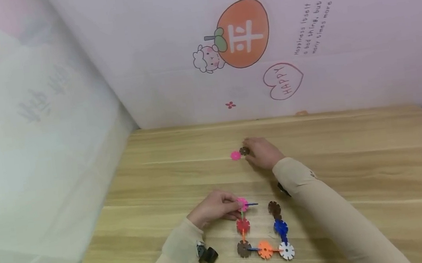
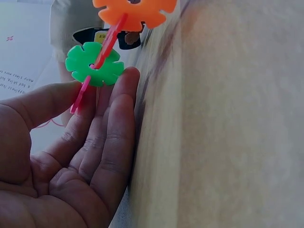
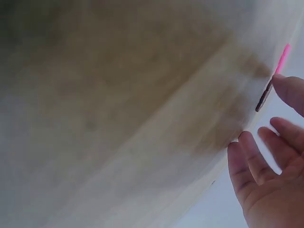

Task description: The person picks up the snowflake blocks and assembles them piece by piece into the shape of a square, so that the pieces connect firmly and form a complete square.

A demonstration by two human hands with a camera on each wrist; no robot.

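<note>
A chain of notched plastic snowflake discs lies on the table in a U-shape open at the back. Its left side runs from a pink disc (image 1: 244, 203) past a red disc (image 1: 243, 226) to a brown corner disc (image 1: 244, 249). My left hand (image 1: 213, 207) pinches the pink disc between thumb and fingers; a green disc (image 2: 95, 66) joins it in the left wrist view. Farther back, my right hand (image 1: 263, 152) reaches a loose brown disc (image 1: 244, 150), its thumb at the disc's edge and fingers spread. Beside that lies a loose pink disc (image 1: 235, 155).
An orange disc (image 1: 265, 250) and a white disc (image 1: 286, 251) form the chain's near side. Blue discs (image 1: 280, 227) and a brown end disc (image 1: 274, 208) make its right side. A printed cloth wall (image 1: 172, 66) rises behind the wooden table (image 1: 353, 141).
</note>
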